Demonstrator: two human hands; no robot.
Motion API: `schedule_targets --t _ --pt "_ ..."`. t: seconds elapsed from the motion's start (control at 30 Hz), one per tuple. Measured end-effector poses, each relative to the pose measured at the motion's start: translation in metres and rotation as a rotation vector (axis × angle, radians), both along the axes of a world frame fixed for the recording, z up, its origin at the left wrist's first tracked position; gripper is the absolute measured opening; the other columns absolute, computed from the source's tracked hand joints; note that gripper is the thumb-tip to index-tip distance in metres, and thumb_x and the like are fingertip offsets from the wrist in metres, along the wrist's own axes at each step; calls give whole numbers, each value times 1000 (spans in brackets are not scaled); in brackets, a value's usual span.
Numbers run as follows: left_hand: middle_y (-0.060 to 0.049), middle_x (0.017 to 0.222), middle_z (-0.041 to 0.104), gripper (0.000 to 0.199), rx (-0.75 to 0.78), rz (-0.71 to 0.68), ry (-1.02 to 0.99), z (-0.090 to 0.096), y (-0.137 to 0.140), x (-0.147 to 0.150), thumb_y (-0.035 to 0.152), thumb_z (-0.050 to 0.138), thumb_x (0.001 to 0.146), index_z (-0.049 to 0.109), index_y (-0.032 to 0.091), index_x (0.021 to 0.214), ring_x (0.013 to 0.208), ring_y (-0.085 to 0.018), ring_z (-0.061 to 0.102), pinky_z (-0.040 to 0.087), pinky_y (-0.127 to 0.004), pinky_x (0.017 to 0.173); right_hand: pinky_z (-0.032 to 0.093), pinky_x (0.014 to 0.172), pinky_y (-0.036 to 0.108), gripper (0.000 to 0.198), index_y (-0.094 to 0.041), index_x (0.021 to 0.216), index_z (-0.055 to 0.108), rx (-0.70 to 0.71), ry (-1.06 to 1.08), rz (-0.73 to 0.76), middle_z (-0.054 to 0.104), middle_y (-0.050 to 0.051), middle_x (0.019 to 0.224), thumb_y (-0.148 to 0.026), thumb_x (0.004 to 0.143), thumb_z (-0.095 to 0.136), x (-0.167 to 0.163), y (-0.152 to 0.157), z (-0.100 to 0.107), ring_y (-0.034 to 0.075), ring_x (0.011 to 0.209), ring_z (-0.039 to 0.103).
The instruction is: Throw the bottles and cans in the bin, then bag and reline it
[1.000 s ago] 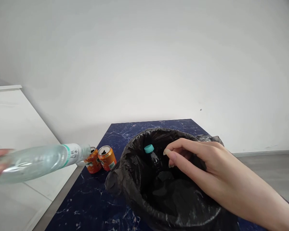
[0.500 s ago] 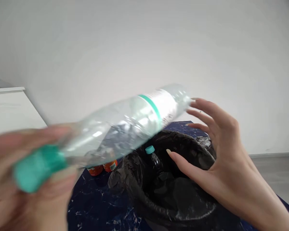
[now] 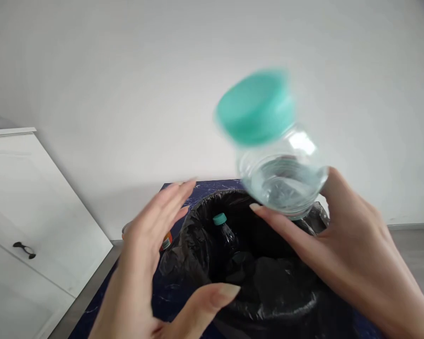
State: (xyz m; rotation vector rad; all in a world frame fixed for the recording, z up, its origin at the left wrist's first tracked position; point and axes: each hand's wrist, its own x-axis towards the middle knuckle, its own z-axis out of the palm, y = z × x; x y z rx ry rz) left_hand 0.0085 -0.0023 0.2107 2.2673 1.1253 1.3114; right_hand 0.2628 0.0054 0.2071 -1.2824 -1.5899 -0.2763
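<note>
A clear plastic bottle (image 3: pixel 282 183) with a turquoise cap points its neck towards me, blurred by motion. My right hand (image 3: pixel 339 226) grips it from the right, thumb underneath; the far end of the bottle is hidden. My left hand (image 3: pixel 159 254) is empty, its fingers spread and thumb apart, in front of the bin's left side. Below both hands stands a bin lined with a black plastic bag (image 3: pixel 198 235). Another bottle (image 3: pixel 228 235) with a turquoise cap leans inside it, its lower part hidden in the dark.
The bin stands on a dark blue marbled tabletop (image 3: pixel 212 186). Partly behind my left hand is an orange-labelled container (image 3: pixel 166 241). A white cabinet (image 3: pixel 42 202) with a dark handle stands at the left. Behind everything is a pale wall (image 3: pixel 155 84).
The bottle has passed from my left hand to my right and swung so its cap faces me. My left hand has let go, opened and moved right.
</note>
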Motion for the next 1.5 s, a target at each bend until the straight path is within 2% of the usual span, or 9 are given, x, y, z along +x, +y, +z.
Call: schedule_targets --t 0.13,0.3,0.4,0.6,0.77,0.9,1.03,1.3,1.5 --pt "13 171 49 67 -74 -45 125 2 9 7 65 72 97 47 56 159 162 -36 41 41 -56 133 68 83 48 64 -30 150 58 -72 137 38 73 12 138 -67 98 68 4 2 1 39 117 76" --pt "9 165 58 54 -157 -78 160 -4 16 12 68 38 110 51 48 158 162 -34 42 36 -56 134 70 79 47 94 -33 173 19 -221 116 175 70 16 143 -66 99 68 4 4 -4 36 108 80" --pt "9 163 60 58 -174 -50 186 -12 22 11 71 28 110 48 49 160 163 -34 39 33 -56 135 70 84 51 95 -35 174 8 -231 101 149 64 19 151 -59 103 65 2 3 -9 38 113 79" --pt "13 164 57 60 -164 -52 237 -9 21 9 76 32 107 46 54 161 164 -35 38 34 -51 136 61 108 60 68 -38 166 34 -170 11 85 57 12 160 -50 106 63 0 -3 -7 39 141 64" --pt "10 168 53 61 -154 -48 219 -1 10 9 74 32 108 48 51 162 161 -38 42 38 -54 134 66 93 44 34 -38 137 66 -281 -43 175 71 3 144 -53 107 60 0 -3 3 31 124 74" --pt "7 177 41 73 -104 71 241 -10 1 -1 68 55 104 32 50 170 161 -41 42 44 -57 130 65 92 39 27 -41 129 70 -334 -21 247 77 -2 133 -54 107 61 1 -2 6 26 119 76" --pt "8 180 34 74 -114 200 239 -17 2 -8 63 54 106 21 54 172 162 -43 39 42 -67 128 64 90 37 25 -40 126 72 -354 -7 258 79 -3 130 -53 107 62 0 -3 6 24 117 77" --pt "8 181 32 60 -240 39 175 -6 19 8 63 35 113 29 49 171 169 -34 26 35 -59 134 64 89 39 25 -38 124 73 -378 -7 266 80 -1 126 -52 107 61 -1 -4 8 27 114 77" --pt "4 178 40 70 -238 10 94 -6 22 14 78 26 108 41 43 167 168 -32 29 24 -56 139 63 85 37 28 -38 125 73 -376 -22 285 78 0 129 -55 108 60 -2 -3 8 25 109 77"
